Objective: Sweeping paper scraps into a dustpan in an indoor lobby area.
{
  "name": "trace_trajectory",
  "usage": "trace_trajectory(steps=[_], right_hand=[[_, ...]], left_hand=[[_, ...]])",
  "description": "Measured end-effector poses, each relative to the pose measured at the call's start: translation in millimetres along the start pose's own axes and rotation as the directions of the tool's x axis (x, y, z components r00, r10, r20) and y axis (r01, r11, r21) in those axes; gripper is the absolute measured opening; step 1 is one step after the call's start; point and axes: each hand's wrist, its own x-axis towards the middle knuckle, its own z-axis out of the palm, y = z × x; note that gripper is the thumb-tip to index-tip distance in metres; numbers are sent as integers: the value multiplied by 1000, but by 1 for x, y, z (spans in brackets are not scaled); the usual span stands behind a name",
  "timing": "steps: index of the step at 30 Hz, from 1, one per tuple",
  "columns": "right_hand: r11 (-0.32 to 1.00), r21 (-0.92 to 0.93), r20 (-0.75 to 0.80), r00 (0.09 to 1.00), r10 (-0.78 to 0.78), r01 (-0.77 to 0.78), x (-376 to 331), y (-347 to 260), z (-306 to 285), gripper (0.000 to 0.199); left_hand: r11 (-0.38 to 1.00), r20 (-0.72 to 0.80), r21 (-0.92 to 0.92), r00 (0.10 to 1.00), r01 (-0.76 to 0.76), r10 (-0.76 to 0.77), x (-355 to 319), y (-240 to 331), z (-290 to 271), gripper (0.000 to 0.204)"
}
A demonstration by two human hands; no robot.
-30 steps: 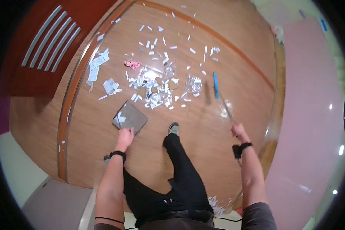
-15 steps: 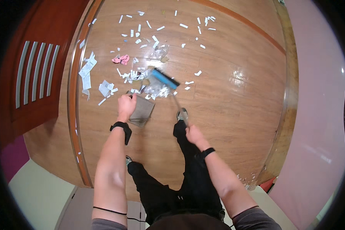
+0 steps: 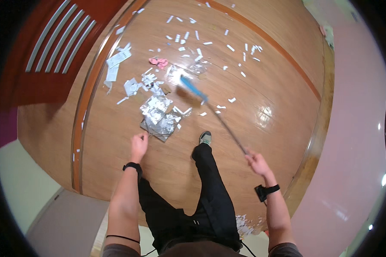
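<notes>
My left hand grips the handle of a grey dustpan that rests on the wooden floor and holds a heap of silvery foil and paper scraps. My right hand is closed on the thin pole of a broom. Its blue brush head is out beyond the dustpan, among loose litter. White paper strips and a pink crumpled piece lie scattered farther out. My shoe stands just right of the dustpan.
A dark red louvred door fills the upper left, bounded by a raised wooden threshold strip. A pink wall runs down the right side. More scraps lie by my right elbow.
The broom head has swung away from the dustpan and out to the far side of the litter. My right hand has moved right. The dustpan now holds more foil scraps.
</notes>
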Motion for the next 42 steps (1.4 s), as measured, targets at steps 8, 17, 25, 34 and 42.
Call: trace_trajectory(steps=[8,17,25,34,42], right_hand=[[997,-49,-258,965,48,-63,153,-76,-20,40],[844,-530,-174,964,-203,82,243,-59,122,22],[886,-322,157,942,-298,334,82,-17,198,44],[999,-39,189,982,26,-19,42,-78,95,42],[718,-598,9,899,-438,356,192,-253,40,39]], left_hand=[[989,-107,-122,989,87,-101,-48,-54,-38,32],[1000,-130,-7,991,-19,18,30,-47,-32,30],[987,-202,-125,972,98,-122,30,-46,-34,31],[977,-222,-211,971,40,-88,23,-72,-29,31],[905,-316,-288,862,312,-397,-26,-116,-37,28]])
